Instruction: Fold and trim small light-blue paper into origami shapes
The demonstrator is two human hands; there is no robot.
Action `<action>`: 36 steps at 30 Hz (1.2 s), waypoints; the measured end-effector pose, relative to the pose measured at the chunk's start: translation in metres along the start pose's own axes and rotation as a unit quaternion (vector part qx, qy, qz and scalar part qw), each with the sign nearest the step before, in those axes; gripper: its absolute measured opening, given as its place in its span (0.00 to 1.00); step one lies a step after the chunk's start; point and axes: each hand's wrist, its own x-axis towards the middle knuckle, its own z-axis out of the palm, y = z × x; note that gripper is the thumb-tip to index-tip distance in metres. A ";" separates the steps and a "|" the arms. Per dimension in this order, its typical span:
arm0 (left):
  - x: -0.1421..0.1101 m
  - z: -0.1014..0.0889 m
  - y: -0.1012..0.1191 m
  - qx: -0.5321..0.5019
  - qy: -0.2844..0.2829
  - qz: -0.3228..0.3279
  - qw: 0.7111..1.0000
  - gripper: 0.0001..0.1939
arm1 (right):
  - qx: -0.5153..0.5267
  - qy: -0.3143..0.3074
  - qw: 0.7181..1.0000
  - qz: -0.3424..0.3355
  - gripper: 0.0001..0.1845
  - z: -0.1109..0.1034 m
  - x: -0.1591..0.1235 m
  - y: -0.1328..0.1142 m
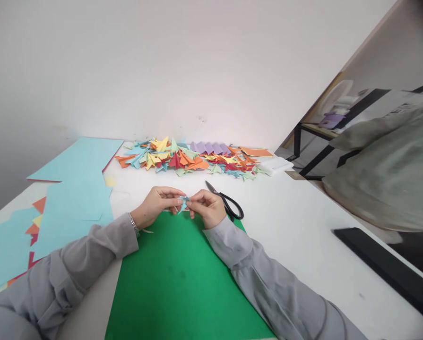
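Between my two hands is a small light-blue folded paper piece [184, 204] with pointed tips, held just over the far edge of a green sheet [183, 278]. My left hand [159, 204] pinches it from the left, thumb and forefinger closed on it. From the other side my right hand [208, 207] grips it, also in a pinch. Black-handled scissors [235, 207] lie on the table just beyond my right hand, partly hidden by it.
Along the wall runs a heap of coloured folded paper pieces [176, 160], with a purple pleated paper [211, 148] behind. Light-blue sheets [74, 203] cover the left side. A black bar-shaped object [384, 264] lies at right. Another person's sleeve [384, 127] shows beyond the table.
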 end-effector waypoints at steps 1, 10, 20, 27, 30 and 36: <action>0.000 0.000 0.000 -0.001 0.001 -0.001 1.000 0.10 | 0.000 0.001 1.000 -0.003 0.11 0.000 0.000 0.000; 0.000 0.000 0.001 -0.024 0.010 -0.018 0.999 0.04 | 0.016 -0.032 0.999 -0.004 0.08 -0.002 0.000 0.004; 0.000 -0.001 -0.001 0.009 -0.028 -0.005 1.000 0.10 | 0.041 -0.023 0.999 -0.001 0.04 -0.003 0.001 0.006; 0.001 0.000 0.003 -0.003 -0.042 -0.023 0.999 0.10 | 0.007 -0.011 0.999 -0.040 0.04 -0.003 0.000 0.002; 0.001 0.001 0.005 0.006 -0.054 -0.022 0.998 0.13 | -0.030 -0.007 0.998 -0.060 0.05 -0.002 -0.002 -0.001; 0.001 -0.002 0.004 0.080 -0.050 -0.003 0.995 0.12 | -0.111 -0.004 0.990 -0.085 0.05 0.000 -0.007 -0.001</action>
